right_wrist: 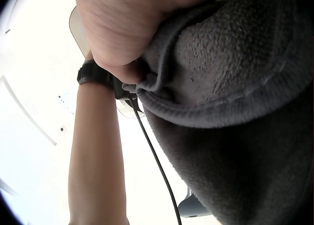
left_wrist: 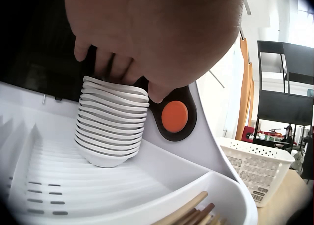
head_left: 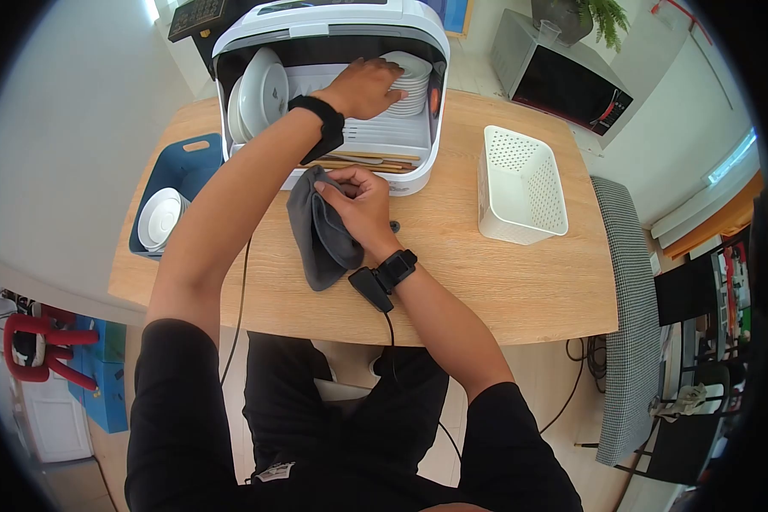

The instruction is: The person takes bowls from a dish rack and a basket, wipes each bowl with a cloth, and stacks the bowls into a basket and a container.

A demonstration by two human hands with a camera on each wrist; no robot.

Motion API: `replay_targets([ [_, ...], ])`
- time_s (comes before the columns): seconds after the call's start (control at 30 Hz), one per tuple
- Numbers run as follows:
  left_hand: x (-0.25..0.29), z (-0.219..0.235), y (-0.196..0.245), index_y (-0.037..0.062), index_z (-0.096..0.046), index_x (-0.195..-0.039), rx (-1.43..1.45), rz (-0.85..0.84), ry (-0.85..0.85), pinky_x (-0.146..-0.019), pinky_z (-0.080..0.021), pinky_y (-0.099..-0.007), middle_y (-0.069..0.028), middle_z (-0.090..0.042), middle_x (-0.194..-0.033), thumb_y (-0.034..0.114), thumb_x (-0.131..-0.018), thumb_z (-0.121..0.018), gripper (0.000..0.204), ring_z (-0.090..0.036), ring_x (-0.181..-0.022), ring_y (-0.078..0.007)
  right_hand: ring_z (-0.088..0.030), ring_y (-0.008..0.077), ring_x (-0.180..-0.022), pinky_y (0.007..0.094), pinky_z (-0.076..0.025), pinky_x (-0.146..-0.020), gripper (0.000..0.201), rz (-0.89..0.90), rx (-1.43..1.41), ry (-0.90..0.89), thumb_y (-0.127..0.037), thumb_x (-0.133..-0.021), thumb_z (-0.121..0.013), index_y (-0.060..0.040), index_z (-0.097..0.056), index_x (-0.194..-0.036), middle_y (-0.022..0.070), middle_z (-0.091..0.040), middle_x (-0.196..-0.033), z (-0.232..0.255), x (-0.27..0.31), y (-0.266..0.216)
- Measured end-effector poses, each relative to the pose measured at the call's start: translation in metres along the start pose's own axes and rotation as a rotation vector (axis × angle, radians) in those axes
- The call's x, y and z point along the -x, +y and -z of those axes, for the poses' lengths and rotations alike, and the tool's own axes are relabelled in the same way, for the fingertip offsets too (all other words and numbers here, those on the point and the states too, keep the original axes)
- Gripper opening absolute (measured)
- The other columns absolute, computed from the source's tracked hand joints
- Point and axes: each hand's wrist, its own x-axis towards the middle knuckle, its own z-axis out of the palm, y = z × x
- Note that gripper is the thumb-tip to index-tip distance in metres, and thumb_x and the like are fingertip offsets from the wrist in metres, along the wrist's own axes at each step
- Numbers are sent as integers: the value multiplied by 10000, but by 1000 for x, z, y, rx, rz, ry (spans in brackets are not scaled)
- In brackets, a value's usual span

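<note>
My left hand (head_left: 367, 88) reaches into the white dish cabinet (head_left: 418, 177), fingers extended over a stack of small white dishes (head_left: 414, 98). In the left wrist view, its fingers (left_wrist: 120, 68) lie at the back of the top dish, with the thumb beside the rim on the right. The dishes (left_wrist: 110, 124) sit one on another on the ribbed rack. Just outside the cabinet's front edge, my right hand (head_left: 363, 205) grips a grey cloth (head_left: 320, 235), which hangs in folds. The cloth (right_wrist: 230, 68) fills much of the right wrist view.
White plates (head_left: 269, 90) stand upright at the rack's left. Chopsticks (head_left: 371, 162) lie along its front tray. Left of the cabinet, a blue bin (head_left: 188, 162) holds white bowls (head_left: 160, 220). A white perforated basket (head_left: 520, 226) stands on the table's right side, with a microwave (head_left: 572, 85) beyond.
</note>
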Motion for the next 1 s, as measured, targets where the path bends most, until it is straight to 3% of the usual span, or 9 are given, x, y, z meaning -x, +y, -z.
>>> replay_targets([
  [0.07,-8,4,2,0,-618,-1320,72,129,-224,-1075,-437,-484,-214,-648,-1293,380,-989,-583,505,-564,-1247,-408,-684,77,-813,196,-556,-720,195,-1,-15,-7,-23,-869,-791,40,-696,-1028,75,-741,-949,0,0,0],
  [0.1,-7,6,6,46,-667,-1277,61,142,-171,-1005,-487,-476,-214,-688,-1207,391,-979,-596,462,-624,-1153,-406,-684,77,-810,195,-555,-718,192,5,-25,-6,-22,-870,-789,40,-696,-1027,76,-741,-950,0,0,0],
  [0.23,-7,19,17,112,-701,-1249,-29,154,-116,-964,-507,-454,-207,-690,-1209,396,-967,-617,409,-649,-1113,-389,-684,75,-809,190,-553,-715,187,8,14,-2,-21,-872,-787,39,-696,-1025,78,-741,-952,0,-1,0],
  [0.3,-8,21,18,151,-738,-1184,-37,183,-35,-909,-531,-436,-167,-729,-1124,360,-928,-675,337,-685,-1043,-350,-681,96,-777,226,-549,-681,207,5,-22,6,-42,-855,-799,50,-698,-1011,81,-735,-921,0,-1,0],
  [0.5,0,25,9,114,-781,-1015,144,105,206,-806,-559,-402,-98,-765,-932,219,-867,-738,186,-719,-884,-314,-675,92,-763,222,-544,-673,198,15,-32,22,-47,-860,-795,47,-701,-1006,80,-736,-916,-1,0,-2],
  [0.63,27,40,12,108,-778,-991,189,28,312,-765,-560,-388,-95,-763,-915,203,-862,-729,168,-708,-840,-328,-682,76,-819,205,-553,-711,178,4,-21,21,-19,-877,-783,40,-691,-1018,72,-737,-953,1,1,-7],
  [0.8,103,61,35,24,-759,-1027,511,208,365,-731,-572,-327,-125,-772,-921,185,-887,-766,214,-729,-762,-228,-683,79,-811,205,-545,-708,172,92,-9,84,-7,-885,-769,52,-678,-1019,81,-736,-942,2,-1,-3],
  [0.87,136,63,43,-18,-737,-1061,897,477,449,-726,-575,-274,-105,-767,-941,156,-918,-758,225,-716,-791,-144,-671,83,-789,216,-530,-673,188,122,-42,161,-23,-874,-779,50,-682,-1017,80,-731,-929,2,-2,-7],
  [1.0,177,60,38,-12,-721,-1090,1146,681,465,-723,-564,-227,-74,-755,-951,144,-936,-743,221,-704,-799,-104,-658,92,-776,227,-519,-655,207,200,-62,333,-27,-864,-782,48,-678,-1026,77,-726,-909,3,-3,-16],
])
